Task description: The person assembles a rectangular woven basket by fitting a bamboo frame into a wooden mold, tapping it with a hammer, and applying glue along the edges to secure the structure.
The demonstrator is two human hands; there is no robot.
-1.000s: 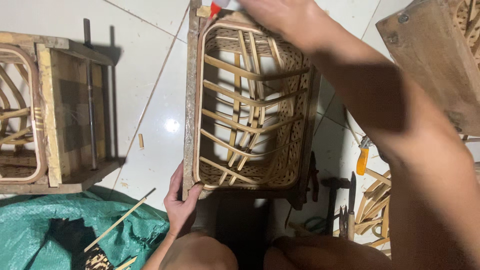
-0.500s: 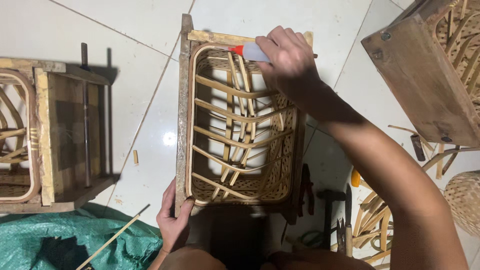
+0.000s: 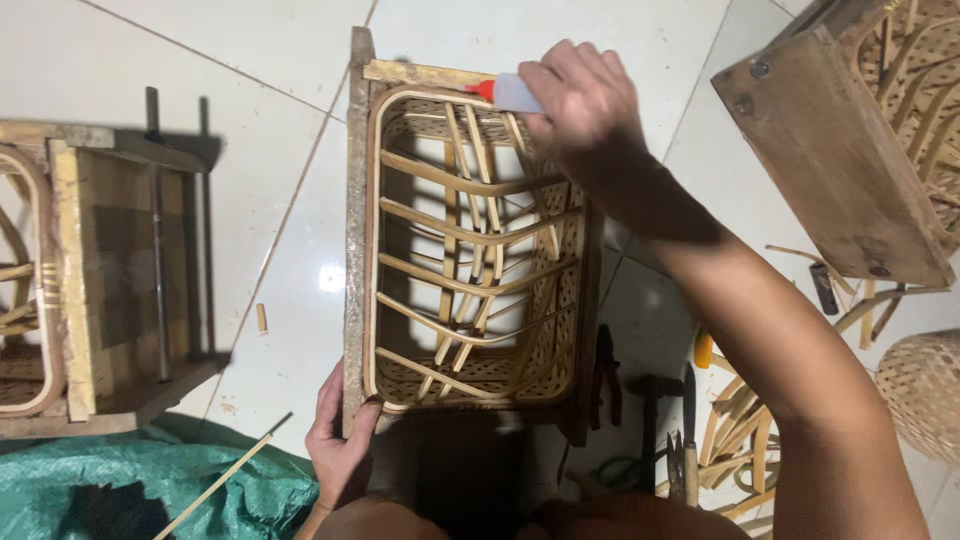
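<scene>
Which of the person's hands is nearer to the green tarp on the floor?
Left. The left hand grips the rattan frame's near corner, just beside the green tarp; the right hand holds a small bottle at the frame's far end.

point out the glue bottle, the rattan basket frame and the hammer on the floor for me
glue bottle [image 3: 512, 93], head view, on its white body beside the red tip, held in the right hand [image 3: 583, 100].
rattan basket frame [image 3: 356, 250], head view, on its left wooden edge.
hammer [image 3: 650, 412], head view, on its dark handle below the head.
</scene>
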